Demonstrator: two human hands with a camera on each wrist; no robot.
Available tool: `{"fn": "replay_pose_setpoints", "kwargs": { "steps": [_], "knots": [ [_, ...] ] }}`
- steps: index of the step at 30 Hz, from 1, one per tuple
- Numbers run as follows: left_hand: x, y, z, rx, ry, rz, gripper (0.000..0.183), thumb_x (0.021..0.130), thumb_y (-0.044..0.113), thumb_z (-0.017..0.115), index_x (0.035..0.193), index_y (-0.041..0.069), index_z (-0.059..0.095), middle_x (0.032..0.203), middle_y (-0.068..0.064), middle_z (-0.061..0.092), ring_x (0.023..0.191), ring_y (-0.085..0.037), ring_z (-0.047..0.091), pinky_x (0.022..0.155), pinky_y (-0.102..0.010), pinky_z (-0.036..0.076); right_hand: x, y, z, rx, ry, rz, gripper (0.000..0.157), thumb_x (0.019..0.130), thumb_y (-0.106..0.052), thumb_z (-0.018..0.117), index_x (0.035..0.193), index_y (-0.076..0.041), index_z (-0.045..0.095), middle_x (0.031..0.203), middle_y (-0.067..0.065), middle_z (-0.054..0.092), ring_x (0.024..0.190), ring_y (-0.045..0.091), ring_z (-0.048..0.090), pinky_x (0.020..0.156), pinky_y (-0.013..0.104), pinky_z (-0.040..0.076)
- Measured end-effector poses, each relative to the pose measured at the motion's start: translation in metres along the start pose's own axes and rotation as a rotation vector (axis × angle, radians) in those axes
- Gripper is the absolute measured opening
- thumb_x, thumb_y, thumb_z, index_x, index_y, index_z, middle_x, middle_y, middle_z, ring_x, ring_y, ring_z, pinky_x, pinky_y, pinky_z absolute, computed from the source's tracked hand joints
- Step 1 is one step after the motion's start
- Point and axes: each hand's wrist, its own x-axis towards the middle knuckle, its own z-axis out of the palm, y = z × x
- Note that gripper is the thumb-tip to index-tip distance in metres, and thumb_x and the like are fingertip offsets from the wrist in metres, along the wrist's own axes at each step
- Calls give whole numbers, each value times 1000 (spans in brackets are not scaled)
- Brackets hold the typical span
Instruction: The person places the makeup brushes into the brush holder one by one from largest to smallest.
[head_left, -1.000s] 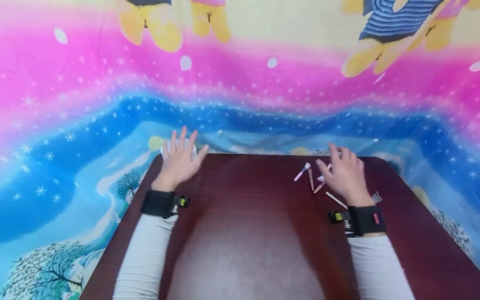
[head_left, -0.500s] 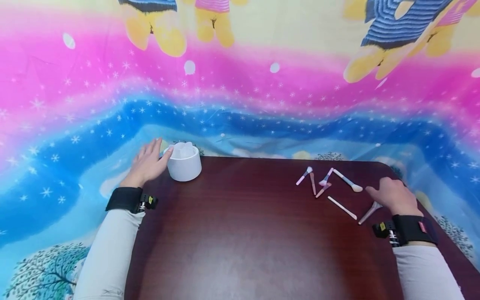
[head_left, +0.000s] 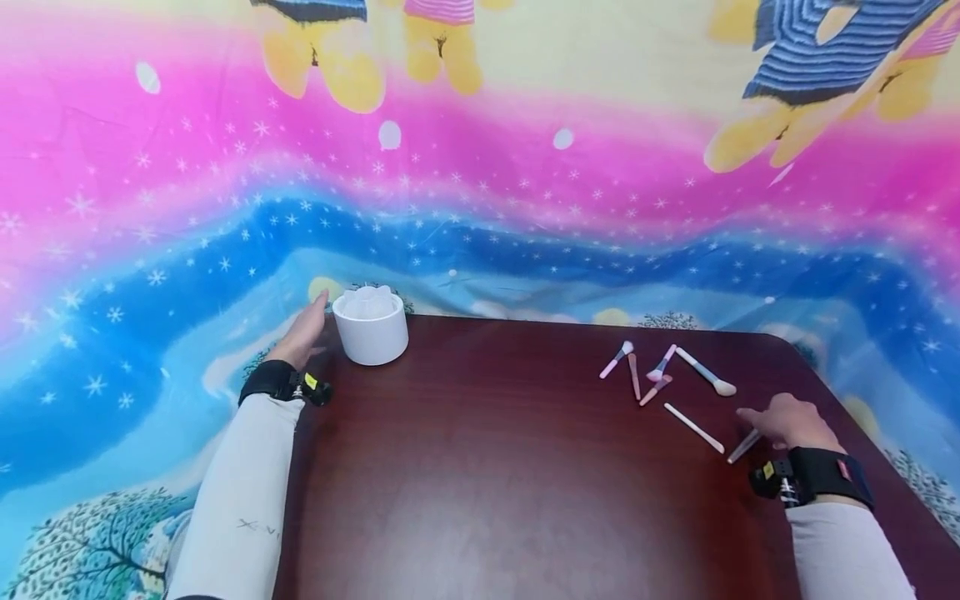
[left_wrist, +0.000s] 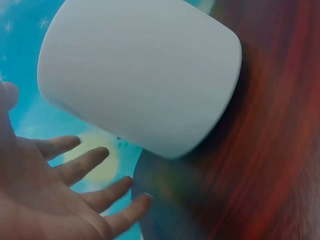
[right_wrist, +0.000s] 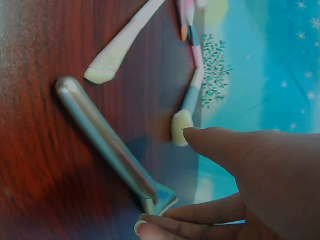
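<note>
My left hand (head_left: 302, 333) is beside the left wall of a white round holder (head_left: 373, 340), whose inner dividers rise above its rim. In the left wrist view the fingers are spread, with the palm toward the holder (left_wrist: 140, 75). Over at the right, my right hand (head_left: 797, 423) reaches down over a makeup brush (head_left: 744, 447) with a shiny, metallic-looking handle. Its fingertips are right at the brush's wider end (right_wrist: 162, 200) in the right wrist view, while the thumb stands apart from them. The hand covers that end in the head view.
Left of the right hand lie a slim white brush (head_left: 693, 427), a larger brush with a pale head (head_left: 701, 369) and several small pink brushes (head_left: 617, 360). The dark wooden table (head_left: 480, 467) ends at a patterned cloth (head_left: 510, 250) behind.
My left hand has moved from in front of the holder to its left side, now seen edge-on. My right hand has moved right and down, over the metallic-looking brush.
</note>
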Motion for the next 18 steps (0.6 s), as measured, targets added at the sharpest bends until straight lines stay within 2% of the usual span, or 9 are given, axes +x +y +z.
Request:
{"fn": "replay_pose_setpoints", "kwargs": {
  "steps": [2, 6, 13, 14, 18],
  "knots": [
    [7, 2, 4, -87, -13, -55, 90, 87, 75, 24, 151, 16, 0, 152, -20, 6, 133, -42, 15, 103, -61, 22, 2, 4, 3, 23, -3, 11, 49, 92, -44, 52, 80, 4, 56, 69, 12, 49, 63, 25, 55, 54, 37, 45],
    [17, 8, 11, -125, -30, -97, 90, 86, 74, 31, 151, 20, 3, 151, -20, 12, 133, -39, 17, 101, -64, 22, 5, 11, 10, 74, 18, 21, 43, 91, -38, 55, 79, 3, 56, 70, 12, 52, 62, 23, 57, 55, 36, 49],
    [25, 15, 22, -81, -52, 2, 76, 93, 62, 34, 150, 15, 16, 150, -16, 19, 130, -37, 23, 98, -64, 28, 8, 13, 19, 107, 91, 42, 31, 89, -25, 57, 77, 3, 55, 66, 11, 51, 58, 25, 53, 50, 35, 46],
    [22, 18, 23, -76, -55, 7, 73, 95, 60, 33, 150, 15, 16, 149, -17, 19, 130, -38, 24, 98, -64, 28, 7, 12, 19, 107, 103, 47, 30, 88, -23, 57, 77, 4, 55, 65, 11, 51, 58, 25, 52, 49, 36, 44],
    [30, 19, 27, -84, -57, 19, 73, 95, 59, 33, 150, 14, 16, 149, -17, 19, 130, -37, 24, 98, -62, 29, 4, 12, 18, 118, 136, 79, 27, 87, -20, 57, 72, 3, 54, 61, 10, 51, 56, 25, 51, 48, 36, 42]
  ]
}}
